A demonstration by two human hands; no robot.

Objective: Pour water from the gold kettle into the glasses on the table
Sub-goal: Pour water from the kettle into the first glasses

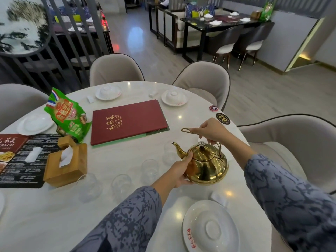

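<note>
The gold kettle point(207, 165) stands upright on the white round table point(127, 160), its spout pointing left. My right hand point(211, 130) grips the kettle's raised wire handle from above. My left hand point(179, 172) cups the kettle's left side under the spout. Several clear glasses stand in a curved row to the kettle's left: one point(150, 169) close to my left hand, one point(121, 184) further left, one point(89, 186) by the tissue box, and one point(170, 153) behind the spout. They look empty.
A wooden tissue box point(66, 163) and a green snack bag point(70, 116) sit at the left. A red menu point(127, 120) lies mid-table. White plates point(211, 228) and lidded bowls point(174, 97) ring the table. Grey chairs point(203, 79) surround it.
</note>
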